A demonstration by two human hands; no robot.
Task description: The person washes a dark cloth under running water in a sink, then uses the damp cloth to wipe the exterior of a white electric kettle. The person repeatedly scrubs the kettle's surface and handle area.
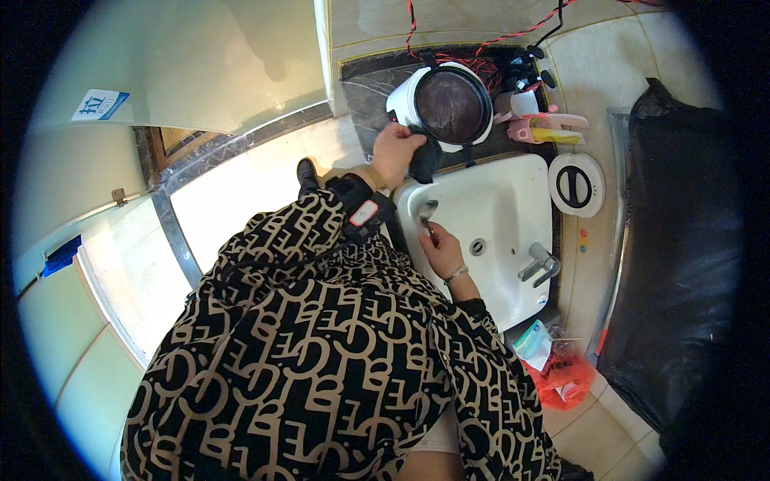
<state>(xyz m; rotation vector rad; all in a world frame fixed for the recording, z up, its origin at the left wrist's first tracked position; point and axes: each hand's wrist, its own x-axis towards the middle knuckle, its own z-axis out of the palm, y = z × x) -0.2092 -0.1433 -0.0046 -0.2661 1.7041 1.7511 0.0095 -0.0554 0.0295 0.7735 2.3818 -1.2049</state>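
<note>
The cooker [449,104] sits behind the sink [497,232], bulky and probably slick, so I'd grip its rim. My left hand [395,152] clutches a soft dark cloth [423,160] against it; my right hand [437,248] pinches what looks like a spoon [427,212].

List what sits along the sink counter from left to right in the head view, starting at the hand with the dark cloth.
Left hand gripping a dark cloth → white cooker with its dark inner pot → pink utensils → round white lid → black bag.
</note>
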